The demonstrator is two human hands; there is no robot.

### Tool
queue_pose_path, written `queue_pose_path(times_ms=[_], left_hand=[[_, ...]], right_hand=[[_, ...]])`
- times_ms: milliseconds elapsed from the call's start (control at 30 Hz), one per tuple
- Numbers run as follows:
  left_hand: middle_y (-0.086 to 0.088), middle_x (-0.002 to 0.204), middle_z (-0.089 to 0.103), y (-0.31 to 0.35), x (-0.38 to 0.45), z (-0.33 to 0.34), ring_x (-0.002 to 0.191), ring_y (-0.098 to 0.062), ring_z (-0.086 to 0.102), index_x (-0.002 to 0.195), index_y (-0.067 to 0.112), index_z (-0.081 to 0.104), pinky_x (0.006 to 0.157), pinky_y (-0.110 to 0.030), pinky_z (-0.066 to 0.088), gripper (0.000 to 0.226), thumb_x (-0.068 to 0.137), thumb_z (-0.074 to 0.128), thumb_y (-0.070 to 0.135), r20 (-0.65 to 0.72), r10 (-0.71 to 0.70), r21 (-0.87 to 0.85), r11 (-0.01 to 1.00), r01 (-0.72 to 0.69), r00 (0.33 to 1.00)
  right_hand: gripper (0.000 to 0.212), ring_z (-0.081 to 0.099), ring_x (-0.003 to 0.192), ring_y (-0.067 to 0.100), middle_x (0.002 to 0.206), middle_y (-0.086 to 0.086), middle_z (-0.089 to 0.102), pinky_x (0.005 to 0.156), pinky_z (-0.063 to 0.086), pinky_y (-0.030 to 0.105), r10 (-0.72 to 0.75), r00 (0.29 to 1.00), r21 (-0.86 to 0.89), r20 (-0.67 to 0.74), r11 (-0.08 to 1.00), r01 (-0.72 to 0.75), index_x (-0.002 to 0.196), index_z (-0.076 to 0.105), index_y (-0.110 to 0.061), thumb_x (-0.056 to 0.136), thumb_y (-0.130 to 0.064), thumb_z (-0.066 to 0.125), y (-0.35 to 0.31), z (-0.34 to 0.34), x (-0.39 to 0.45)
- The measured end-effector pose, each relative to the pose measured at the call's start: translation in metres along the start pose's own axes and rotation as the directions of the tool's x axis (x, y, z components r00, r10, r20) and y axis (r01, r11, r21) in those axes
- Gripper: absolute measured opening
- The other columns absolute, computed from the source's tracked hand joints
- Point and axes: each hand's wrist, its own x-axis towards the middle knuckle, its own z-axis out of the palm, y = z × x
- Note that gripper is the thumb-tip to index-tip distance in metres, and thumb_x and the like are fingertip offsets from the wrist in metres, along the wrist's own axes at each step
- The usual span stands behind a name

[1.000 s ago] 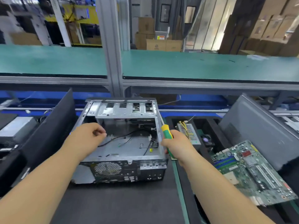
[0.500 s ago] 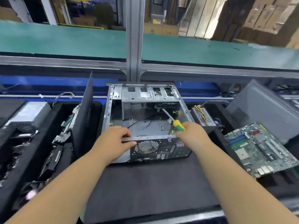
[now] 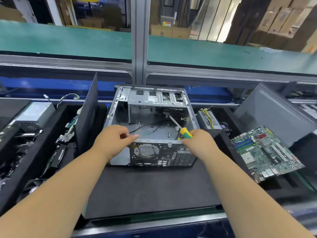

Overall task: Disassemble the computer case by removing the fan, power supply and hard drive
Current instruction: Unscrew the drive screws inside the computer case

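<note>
Currently the right hand (image 3: pixel 199 143) grips a screwdriver (image 3: pixel 178 125) angled up and left into the open case (image 3: pixel 154 117), while the left hand (image 3: pixel 113 141) pinches the case's near top rim.

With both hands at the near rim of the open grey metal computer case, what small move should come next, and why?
Probably steer the tip of the yellow-and-green-handled screwdriver to a fastener at the drive cage under the silver metal bracket. The right hand already grips it with the shaft angled into the open grey metal computer case, while the left hand steadies the rim.
</note>
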Motion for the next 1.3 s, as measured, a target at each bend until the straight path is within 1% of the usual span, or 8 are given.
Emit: queue_pose_path(times_ms=[167,300,433,567,767,900,1033,1300], left_hand=[[0.004,0.06,0.054,-0.003,-0.01,-0.001,0.062,-0.008,0.053,0.053,0.022,0.055,0.061,-0.032,0.046,0.041,0.078,0.074,0.048,-0.006,0.065,0.068,0.996,-0.064,0.998],[0.01,0.084,0.058,0.001,-0.021,-0.008,0.087,-0.015,0.055,0.071,0.03,0.068,0.086,-0.037,0.045,0.021,0.072,0.081,0.046,0.003,0.16,0.133,0.978,-0.158,0.987],[0.007,0.108,0.054,0.021,-0.035,0.002,0.11,-0.021,0.047,0.105,0.036,0.068,0.098,-0.035,0.034,0.038,0.07,0.083,0.041,-0.19,-0.06,0.153,0.984,0.09,0.98],[-0.009,0.113,0.054,0.049,-0.05,0.014,0.11,-0.035,0.048,0.109,0.028,0.056,0.092,-0.042,0.039,0.045,0.073,0.076,0.044,-0.368,-0.43,0.042,0.878,0.477,0.824],[-0.013,0.135,0.043,0.08,-0.061,0.033,0.097,-0.027,0.048,0.143,0.017,0.022,0.077,-0.034,0.038,0.083,0.081,0.071,0.043,-0.043,-0.705,-0.225,0.697,0.681,0.708],[-0.015,0.152,0.027,0.101,-0.06,0.045,0.128,-0.035,0.042,0.154,0.02,0.0,0.094,-0.039,0.042,0.1,0.084,0.064,0.052,-0.012,-0.737,-0.075,0.674,0.735,0.675],[-0.017,0.156,0.019,0.123,-0.056,0.06,0.132,-0.037,0.039,0.154,0.019,-0.009,0.102,-0.043,0.041,0.108,0.083,0.061,0.059,-0.001,-0.749,-0.015,0.662,0.749,0.662],[-0.029,0.149,0.026,0.137,-0.053,0.082,0.103,-0.033,0.057,0.154,0.021,0.0,0.074,-0.032,0.04,0.1,0.084,0.061,0.059,-0.071,-0.702,0.08,0.704,0.706,0.709]], right_hand=[[0.008,0.063,0.066,0.026,0.071,0.006,0.064,0.06,0.048,0.03,-0.006,0.99,-0.129,0.139,0.991,0.025,0.078,0.06,-0.012,0.079,-0.02,0.059,0.005,-0.005,-0.025],[0.018,0.062,0.044,0.019,0.05,0.004,0.063,0.055,0.052,0.027,0.006,0.946,-0.071,0.325,0.997,0.018,0.085,0.069,-0.005,0.074,-0.018,0.064,0.012,-0.015,-0.032],[0.006,0.058,0.041,0.014,0.047,-0.003,0.057,0.047,0.042,0.02,-0.116,0.959,-0.027,0.26,0.992,0.127,0.073,0.062,-0.015,0.075,-0.02,0.065,0.023,-0.029,-0.018],[0.004,0.06,0.063,0.019,0.069,0.003,0.063,0.053,0.041,0.026,-0.227,0.965,-0.186,0.13,0.951,0.248,0.077,0.061,-0.019,0.079,-0.023,0.061,0.04,-0.051,0.016],[0.043,0.063,0.06,0.021,0.09,0.006,0.069,0.048,0.049,0.026,-0.305,0.884,-0.205,0.353,0.897,0.392,0.099,0.069,-0.038,0.074,-0.004,0.059,0.063,-0.067,0.047],[0.041,0.068,0.087,0.026,0.102,0.004,0.07,0.079,0.059,0.042,-0.392,0.851,-0.215,0.349,0.85,0.48,0.1,0.07,-0.035,0.072,-0.006,0.068,0.072,-0.063,0.052],[0.045,0.062,0.1,0.022,0.111,0.0,0.064,0.091,0.051,0.037,-0.483,0.785,-0.155,0.388,0.806,0.572,0.108,0.069,-0.022,0.067,-0.017,0.088,0.082,-0.067,0.054],[0.052,0.058,0.104,0.02,0.115,-0.003,0.059,0.094,0.047,0.034,-0.566,0.751,-0.087,0.34,0.776,0.625,0.11,0.068,-0.023,0.064,-0.025,0.092,0.096,-0.059,0.057]])
